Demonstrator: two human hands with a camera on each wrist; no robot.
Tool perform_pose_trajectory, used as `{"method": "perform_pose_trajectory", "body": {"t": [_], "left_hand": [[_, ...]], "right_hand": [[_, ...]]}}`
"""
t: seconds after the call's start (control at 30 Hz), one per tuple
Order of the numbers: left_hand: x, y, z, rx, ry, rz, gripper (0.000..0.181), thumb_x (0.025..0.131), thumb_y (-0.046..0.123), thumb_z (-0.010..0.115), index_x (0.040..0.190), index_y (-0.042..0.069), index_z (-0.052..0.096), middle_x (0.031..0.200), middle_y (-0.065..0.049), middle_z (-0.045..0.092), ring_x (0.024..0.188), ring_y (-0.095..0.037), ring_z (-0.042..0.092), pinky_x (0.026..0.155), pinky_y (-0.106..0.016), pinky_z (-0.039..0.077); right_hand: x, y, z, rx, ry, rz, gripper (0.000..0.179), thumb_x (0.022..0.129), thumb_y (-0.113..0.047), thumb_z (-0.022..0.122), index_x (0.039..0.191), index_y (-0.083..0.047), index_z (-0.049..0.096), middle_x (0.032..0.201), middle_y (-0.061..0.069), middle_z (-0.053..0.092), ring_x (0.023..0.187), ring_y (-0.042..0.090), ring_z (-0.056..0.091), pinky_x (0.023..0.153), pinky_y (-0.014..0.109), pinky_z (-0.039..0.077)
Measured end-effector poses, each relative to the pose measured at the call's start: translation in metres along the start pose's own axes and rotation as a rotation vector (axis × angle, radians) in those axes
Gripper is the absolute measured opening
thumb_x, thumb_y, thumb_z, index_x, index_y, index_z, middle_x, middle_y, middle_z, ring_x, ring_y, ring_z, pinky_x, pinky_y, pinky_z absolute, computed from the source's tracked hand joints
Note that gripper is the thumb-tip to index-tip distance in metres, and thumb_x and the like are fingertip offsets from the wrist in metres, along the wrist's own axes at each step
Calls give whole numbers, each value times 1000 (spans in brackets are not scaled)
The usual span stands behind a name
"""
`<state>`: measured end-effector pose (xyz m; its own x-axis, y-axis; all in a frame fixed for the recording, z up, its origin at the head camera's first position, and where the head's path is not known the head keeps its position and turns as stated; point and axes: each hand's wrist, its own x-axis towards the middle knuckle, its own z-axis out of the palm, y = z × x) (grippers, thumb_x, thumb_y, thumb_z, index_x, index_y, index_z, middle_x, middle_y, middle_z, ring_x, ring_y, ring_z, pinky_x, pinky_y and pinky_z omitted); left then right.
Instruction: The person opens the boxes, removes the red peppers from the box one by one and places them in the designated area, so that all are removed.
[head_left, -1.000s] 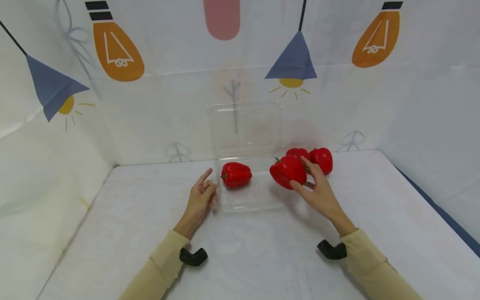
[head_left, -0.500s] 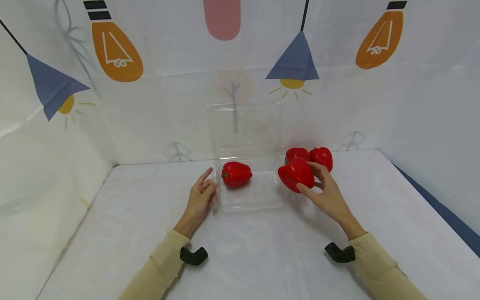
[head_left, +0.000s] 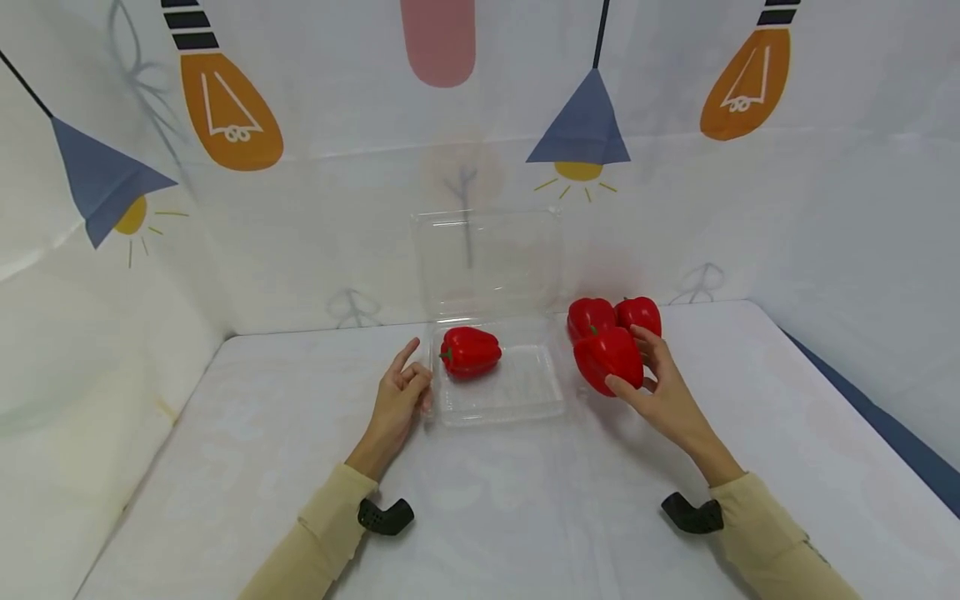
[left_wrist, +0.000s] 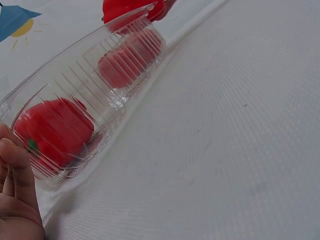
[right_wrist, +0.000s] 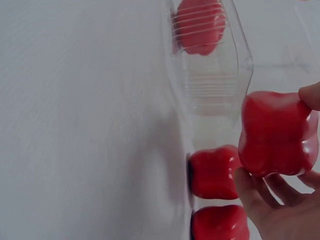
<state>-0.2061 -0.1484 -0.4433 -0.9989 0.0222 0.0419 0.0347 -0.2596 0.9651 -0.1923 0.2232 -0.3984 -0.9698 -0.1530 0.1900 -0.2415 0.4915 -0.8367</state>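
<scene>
In the head view a red bell pepper [head_left: 609, 360] is held up by my right hand [head_left: 667, 404], thumb in front and fingers behind it. The right wrist view shows the blunt lobed end of this bell pepper [right_wrist: 277, 134] between thumb and fingertips. A clear plastic clamshell box [head_left: 525, 408] stands with its lid up; a red bell pepper [head_left: 471, 352] lies on its side in the left half, green stem leftward. My left hand [head_left: 399, 404] rests at the box's left wall, index finger extended and the other fingers bent. Its fingertips are right at the wall in the left wrist view.
Two more red bell peppers, a nearer one [head_left: 588, 317] and a farther one [head_left: 639, 313], sit right of the box near the table's back edge. The raised clear lid [head_left: 491, 258] leans before the printed white backdrop. White cloth covers the table [head_left: 487, 517].
My right hand has moved right and slightly toward me with the bell pepper, from over the box's right side to in front of the two peppers. The left hand stays at the box.
</scene>
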Motion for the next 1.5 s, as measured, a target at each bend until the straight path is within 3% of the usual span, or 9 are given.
{"method": "perform_pose_trajectory", "body": {"t": [0.2,0.37,0.77,1.5], "left_hand": [[0,-1,-2,-11,-6,4,62,93,-2,49,148,12,25,72,6,53,46,-6,43,43,-15,39],[-1,-1,-2,-12,-7,1,61,93,-3,49,148,11,25,71,6,53,46,-6,43,43,-15,38],[-2,-1,-2,-15,-9,0,61,93,-2,48,148,12,26,72,5,54,46,-6,43,43,-16,38],[-3,-1,-5,-10,-25,-11,58,94,-1,48,147,12,28,72,4,54,46,-6,43,43,-15,38]], "right_hand": [[-2,4,-2,-49,-22,14,88,79,-22,75,149,-19,20,141,15,36,125,34,38,85,42,52],[-5,8,-1,-46,-42,56,88,78,-24,76,146,-17,20,141,16,35,126,35,37,87,48,51],[-6,12,4,-82,-52,182,85,81,-37,72,143,-10,19,137,20,34,119,38,40,77,44,56],[-3,19,10,-146,-34,194,86,80,-41,71,141,-6,21,134,21,37,117,38,42,76,44,56]]}}
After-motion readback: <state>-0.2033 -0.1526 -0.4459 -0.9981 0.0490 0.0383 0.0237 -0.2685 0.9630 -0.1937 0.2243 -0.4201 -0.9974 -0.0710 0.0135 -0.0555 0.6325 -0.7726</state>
